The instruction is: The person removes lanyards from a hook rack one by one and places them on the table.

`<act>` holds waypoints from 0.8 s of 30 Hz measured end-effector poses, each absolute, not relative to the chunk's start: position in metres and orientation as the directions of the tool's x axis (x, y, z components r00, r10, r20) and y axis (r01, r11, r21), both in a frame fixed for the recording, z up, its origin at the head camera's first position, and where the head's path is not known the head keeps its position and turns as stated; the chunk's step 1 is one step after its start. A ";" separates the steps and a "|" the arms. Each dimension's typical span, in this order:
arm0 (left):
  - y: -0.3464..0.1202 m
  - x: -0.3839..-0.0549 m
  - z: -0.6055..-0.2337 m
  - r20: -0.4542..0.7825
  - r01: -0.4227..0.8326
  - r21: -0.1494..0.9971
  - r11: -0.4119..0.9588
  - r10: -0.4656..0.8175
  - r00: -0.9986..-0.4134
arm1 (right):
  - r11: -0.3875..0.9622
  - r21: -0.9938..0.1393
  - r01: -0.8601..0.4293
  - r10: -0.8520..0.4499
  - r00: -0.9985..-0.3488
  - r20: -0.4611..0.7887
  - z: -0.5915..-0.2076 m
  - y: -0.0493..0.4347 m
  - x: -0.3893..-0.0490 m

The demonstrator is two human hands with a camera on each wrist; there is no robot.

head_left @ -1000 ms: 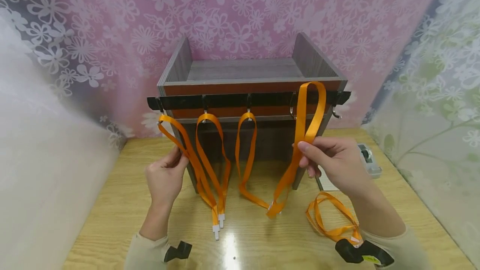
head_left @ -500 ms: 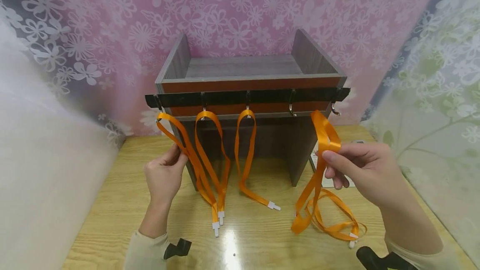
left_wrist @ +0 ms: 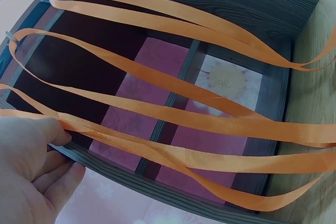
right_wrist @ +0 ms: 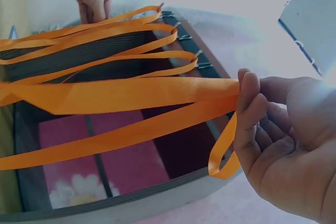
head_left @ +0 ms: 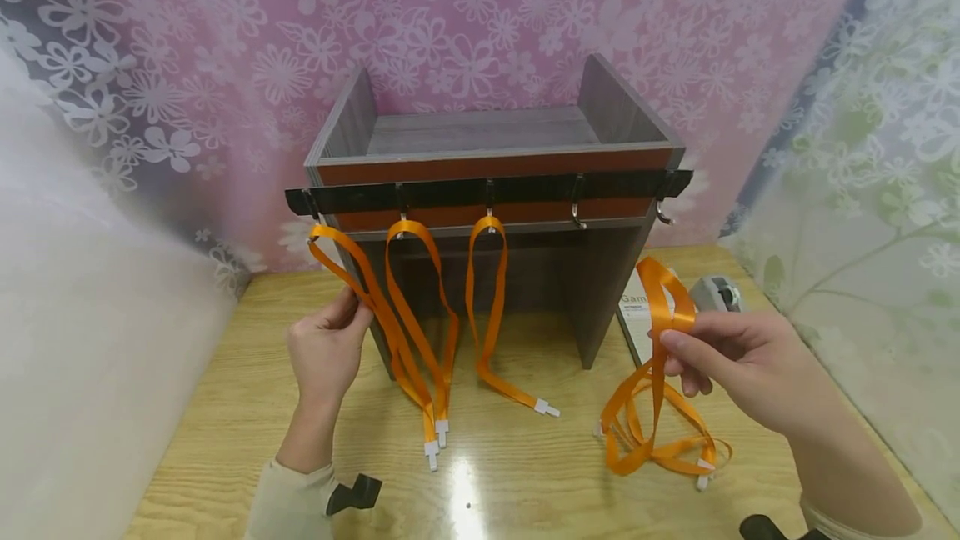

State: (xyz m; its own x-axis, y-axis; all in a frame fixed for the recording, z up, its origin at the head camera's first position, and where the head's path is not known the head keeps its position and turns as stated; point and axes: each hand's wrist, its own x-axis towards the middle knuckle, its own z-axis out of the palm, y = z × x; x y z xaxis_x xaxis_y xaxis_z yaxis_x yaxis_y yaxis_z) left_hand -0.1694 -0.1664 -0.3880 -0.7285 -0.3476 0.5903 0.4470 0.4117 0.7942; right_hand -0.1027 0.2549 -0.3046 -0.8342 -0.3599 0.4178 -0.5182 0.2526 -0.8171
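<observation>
In the head view my left hand (head_left: 326, 352) pinches the strap of the leftmost orange lanyard (head_left: 386, 327), whose loop hangs on the left end hook. Two more lanyards hang beside it, a second lanyard (head_left: 423, 257) and a third lanyard (head_left: 495, 298), each on its own hook. My right hand (head_left: 738, 361) pinches another orange lanyard (head_left: 658, 298) between thumb and fingers, right of the stand, its loop standing above the grip. That strap trails down over a loose lanyard (head_left: 686, 444) lying coiled on the table. In the right wrist view the strap (right_wrist: 131, 95) stretches leftward from my fingers.
A grey wooden stand (head_left: 487, 148) carries a black hook rail (head_left: 450, 192). Two bare hooks are at its right, an inner hook (head_left: 576, 215) and an end hook (head_left: 663, 213). A notebook (head_left: 636, 319) and a grey tape dispenser (head_left: 717, 294) lie behind my right hand.
My right hand has moved down and right with its lanyard, from in front of the rail to beside the stand. The left hand has kept its grip in place.
</observation>
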 end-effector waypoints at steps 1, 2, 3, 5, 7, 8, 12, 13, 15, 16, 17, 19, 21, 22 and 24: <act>-0.167 -0.169 -0.388 0.590 0.445 0.794 0.414 -0.348 -0.729 | 0.268 -0.811 -0.519 -0.367 -0.834 0.412 -0.307 0.256 -0.102; -0.167 -0.169 -0.388 0.589 0.444 0.795 0.413 -0.349 -0.729 | 0.271 -0.810 -0.521 -0.374 -0.832 0.410 -0.309 0.257 -0.102; -0.167 -0.169 -0.387 0.588 0.443 0.795 0.413 -0.349 -0.730 | 0.264 -0.810 -0.523 -0.382 -0.828 0.410 -0.311 0.258 -0.102; -0.167 -0.169 -0.387 0.590 0.445 0.794 0.415 -0.345 -0.730 | 0.284 -0.813 -0.508 -0.380 -0.838 0.392 -0.316 0.259 -0.101; -0.168 -0.169 -0.386 0.591 0.446 0.792 0.417 -0.340 -0.731 | 0.301 -0.816 -0.494 -0.379 -0.847 0.373 -0.322 0.261 -0.100; -0.168 -0.169 -0.386 0.591 0.445 0.791 0.419 -0.339 -0.732 | 0.301 -0.821 -0.485 -0.380 -0.851 0.363 -0.324 0.262 -0.100; -0.168 -0.169 -0.387 0.586 0.440 0.795 0.418 -0.342 -0.735 | 0.335 -0.823 -0.459 -0.385 -0.864 0.325 -0.333 0.263 -0.101; -0.168 -0.169 -0.387 0.583 0.439 0.798 0.414 -0.344 -0.736 | 0.352 -0.823 -0.446 -0.379 -0.872 0.310 -0.335 0.262 -0.101; -0.168 -0.169 -0.387 0.580 0.442 0.802 0.401 -0.347 -0.737 | 0.394 -0.821 -0.413 -0.367 -0.890 0.271 -0.339 0.261 -0.102; -0.168 -0.169 -0.387 0.578 0.445 0.804 0.394 -0.348 -0.738 | 0.413 -0.822 -0.393 -0.360 -0.899 0.249 -0.342 0.260 -0.102; -0.167 -0.168 -0.386 0.577 0.448 0.807 0.385 -0.349 -0.738 | 0.423 -0.825 -0.375 -0.357 -0.906 0.228 -0.344 0.260 -0.102; -0.167 -0.168 -0.386 0.576 0.452 0.808 0.378 -0.350 -0.739 | 0.440 -0.831 -0.339 -0.352 -0.917 0.188 -0.351 0.259 -0.102; -0.167 -0.168 -0.386 0.580 0.454 0.805 0.381 -0.347 -0.737 | 0.445 -0.839 -0.315 -0.356 -0.921 0.157 -0.359 0.259 -0.102; -0.167 -0.168 -0.386 0.582 0.457 0.804 0.382 -0.345 -0.736 | 0.441 -0.845 -0.303 -0.358 -0.922 0.144 -0.363 0.259 -0.102; -0.167 -0.169 -0.386 0.591 0.463 0.797 0.387 -0.342 -0.731 | 0.436 -0.854 -0.285 -0.365 -0.923 0.121 -0.371 0.260 -0.102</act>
